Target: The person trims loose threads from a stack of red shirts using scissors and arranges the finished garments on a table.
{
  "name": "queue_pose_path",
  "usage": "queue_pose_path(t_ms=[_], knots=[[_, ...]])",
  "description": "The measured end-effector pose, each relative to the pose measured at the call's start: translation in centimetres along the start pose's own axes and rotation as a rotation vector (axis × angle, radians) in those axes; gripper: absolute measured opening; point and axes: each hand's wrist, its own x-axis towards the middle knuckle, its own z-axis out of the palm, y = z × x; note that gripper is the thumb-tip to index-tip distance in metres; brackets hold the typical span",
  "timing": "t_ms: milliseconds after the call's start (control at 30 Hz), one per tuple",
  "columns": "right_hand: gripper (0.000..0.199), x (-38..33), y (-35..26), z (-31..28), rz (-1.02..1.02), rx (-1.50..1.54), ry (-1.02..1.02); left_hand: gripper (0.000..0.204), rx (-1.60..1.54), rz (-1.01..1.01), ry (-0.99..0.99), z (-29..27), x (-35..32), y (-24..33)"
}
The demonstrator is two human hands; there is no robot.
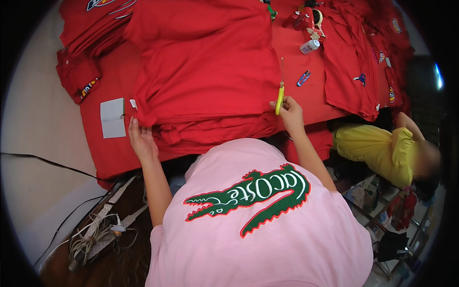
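Observation:
A pile of red fabric garments (215,71) lies in front of me, its near edge showing several folded layers. My left hand (143,142) is at the near left corner of this pile, fingers extended and touching the cloth. A small white tag (133,104) sticks out just above those fingers. At the pile's right edge, my right hand (290,115) grips yellow-handled scissors (280,99). Their thin metal blades point away from me, alongside the cloth.
On the red-covered table (306,103) lie blue thread snips (303,78), a white bottle (310,46) and a tape roll (317,18). Left is an open notebook (112,118). More red garments (351,62) lie right, near a person in yellow (377,146). Tangled cables (91,244) sit lower left.

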Motion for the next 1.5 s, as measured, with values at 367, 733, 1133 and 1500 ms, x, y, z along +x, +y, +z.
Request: queue_pose_path(t_ms=[367, 733, 1133, 1500], knots=[[0.027, 1.0, 0.9, -3.4, -0.065, -0.461, -0.041, 0.023, -0.321, -0.159, 0.473, -8.0, 2.9, -2.5], [0.032, 1.3, 0.4, -4.7, 0.1, -0.254, -0.209, 0.036, -0.278, -0.093, 0.381, -2.3, -2.4, 0.7], [0.026, 4.1, -2.1, -4.7, 0.16, -0.353, -0.532, 0.027, 0.579, -0.095, 0.359, 0.4, 2.2, 5.7], [0.021, 13.5, -18.0, -8.1, -0.439, 0.366, -0.126, 0.036, 0.578, 0.648, -0.521, 24.9, -2.3, 12.0]])
